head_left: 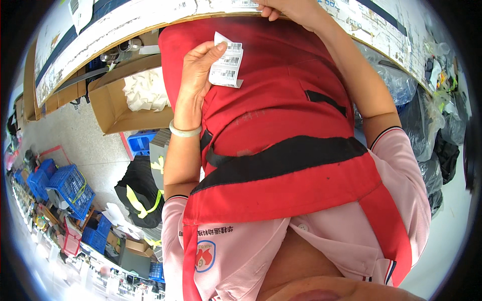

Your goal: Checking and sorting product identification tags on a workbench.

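Note:
My left hand (202, 64) is raised before the red apron (281, 75), thumb and fingers pinching a short strip of white barcode labels (227, 67). The strip hangs slightly bent, printed side showing. A pale bangle circles that wrist. At the top edge of the head view, my right hand (291, 11) rests over the near edge of the worktable (135, 27), its fingers curled in. Right by its fingertips lies a white label with a barcode (244, 3) on the tabletop. The picture's edge cuts off part of this hand, and what it pinches is hidden.
Under the table at left stands an open cardboard box (111, 108) with crumpled off-white paper (146, 90). Blue plastic crates (73, 190) and a black bag (138, 190) stand on the floor at left. Clear plastic bags (422, 120) pile up at right.

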### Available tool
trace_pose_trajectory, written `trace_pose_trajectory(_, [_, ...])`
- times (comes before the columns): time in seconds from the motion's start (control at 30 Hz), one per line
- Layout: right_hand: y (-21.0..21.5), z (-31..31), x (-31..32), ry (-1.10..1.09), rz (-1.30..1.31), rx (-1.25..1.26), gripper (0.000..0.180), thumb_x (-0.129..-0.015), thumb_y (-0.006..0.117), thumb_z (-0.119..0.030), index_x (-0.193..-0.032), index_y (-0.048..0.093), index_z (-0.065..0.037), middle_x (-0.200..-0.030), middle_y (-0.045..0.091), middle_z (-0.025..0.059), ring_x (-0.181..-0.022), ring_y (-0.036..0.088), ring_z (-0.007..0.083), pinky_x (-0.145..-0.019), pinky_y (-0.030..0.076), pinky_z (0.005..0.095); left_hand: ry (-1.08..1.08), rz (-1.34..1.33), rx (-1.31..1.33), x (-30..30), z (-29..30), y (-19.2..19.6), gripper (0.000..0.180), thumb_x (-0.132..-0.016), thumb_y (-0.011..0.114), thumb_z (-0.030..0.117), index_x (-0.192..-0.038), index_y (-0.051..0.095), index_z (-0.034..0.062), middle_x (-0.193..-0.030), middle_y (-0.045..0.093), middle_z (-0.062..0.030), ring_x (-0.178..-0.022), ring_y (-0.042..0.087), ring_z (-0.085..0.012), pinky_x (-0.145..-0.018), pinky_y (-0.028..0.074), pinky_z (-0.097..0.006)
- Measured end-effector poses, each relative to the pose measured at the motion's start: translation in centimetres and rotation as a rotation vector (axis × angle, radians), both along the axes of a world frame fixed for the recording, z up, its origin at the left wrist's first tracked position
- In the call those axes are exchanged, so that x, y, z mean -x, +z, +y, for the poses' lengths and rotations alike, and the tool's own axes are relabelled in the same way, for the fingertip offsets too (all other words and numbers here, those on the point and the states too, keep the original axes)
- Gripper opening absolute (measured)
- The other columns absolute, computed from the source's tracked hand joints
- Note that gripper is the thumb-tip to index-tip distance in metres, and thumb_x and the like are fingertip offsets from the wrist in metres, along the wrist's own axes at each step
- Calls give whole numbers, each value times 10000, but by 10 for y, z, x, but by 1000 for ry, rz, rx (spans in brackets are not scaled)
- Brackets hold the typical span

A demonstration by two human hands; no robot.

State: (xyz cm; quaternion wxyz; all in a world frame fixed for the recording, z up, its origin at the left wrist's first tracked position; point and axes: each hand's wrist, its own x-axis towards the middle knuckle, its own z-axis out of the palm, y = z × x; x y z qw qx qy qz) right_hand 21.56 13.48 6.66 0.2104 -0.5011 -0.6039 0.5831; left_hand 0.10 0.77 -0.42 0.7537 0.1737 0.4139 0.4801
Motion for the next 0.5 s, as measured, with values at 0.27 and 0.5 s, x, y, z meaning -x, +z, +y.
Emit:
trace_pose_trajectory(0.27, [2,10,4,26,-105,26,159,-885,609,-93,-848,646,57,-678,633,92,-551,597,130,-489,502,239,30,12,7,-2,2,0,140,-860,682,117,-930,672,-4,-826,692,-86,-676,661,-131,-584,549,-249])
trace_pose_trajectory(0.5, [1,10,5,20,-89,56,160,-878,612,-90,-856,642,66,-684,630,91,-555,601,132,-493,509,239,26,12,12,-2,2,2,132,-859,683,114,-918,672,-3,-817,691,-87,-667,658,-130,-577,549,-249])
